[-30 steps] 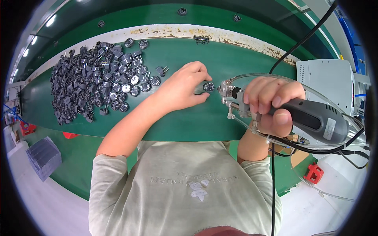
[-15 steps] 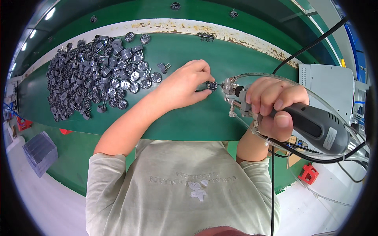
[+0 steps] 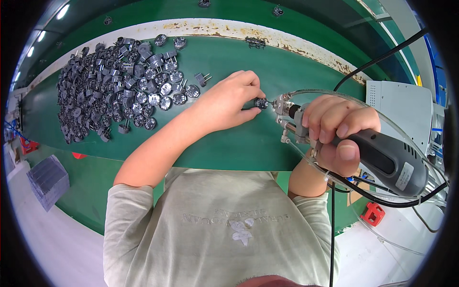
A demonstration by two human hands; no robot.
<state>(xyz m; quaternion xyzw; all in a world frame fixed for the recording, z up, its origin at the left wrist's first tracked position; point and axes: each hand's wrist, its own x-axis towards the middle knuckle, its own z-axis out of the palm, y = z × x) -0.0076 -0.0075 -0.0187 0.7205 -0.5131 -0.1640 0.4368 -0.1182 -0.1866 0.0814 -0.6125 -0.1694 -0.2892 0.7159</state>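
Observation:
Between the thumb and fingers of my left hand (image 3: pixel 229 99) is a small round dark grey plug part (image 3: pixel 261 103), held just above or on the green bench; I cannot tell which. My right hand (image 3: pixel 340 129) is wrapped round a grey electric screwdriver (image 3: pixel 389 160), lying nearly level. Its metal nose (image 3: pixel 283 105), with clear hoses attached, points left at the plug part. A thin tip reaches the part's edge or stops right beside it. Left of my left forearm lies a big heap of similar plug parts (image 3: pixel 103 93), some showing two metal pins.
One loose plug part (image 3: pixel 202 79) lies between the heap and my left hand. A rusty white rail (image 3: pixel 215 28) runs along the far side of the green bench (image 3: pixel 229 148). At the right stands a pale metal box (image 3: pixel 399 112). A black cable (image 3: pixel 382 57) and hoses trail from the right.
The whole view has shifted slightly. My hands, the plug part and the screwdriver keep nearly the same places relative to one another.

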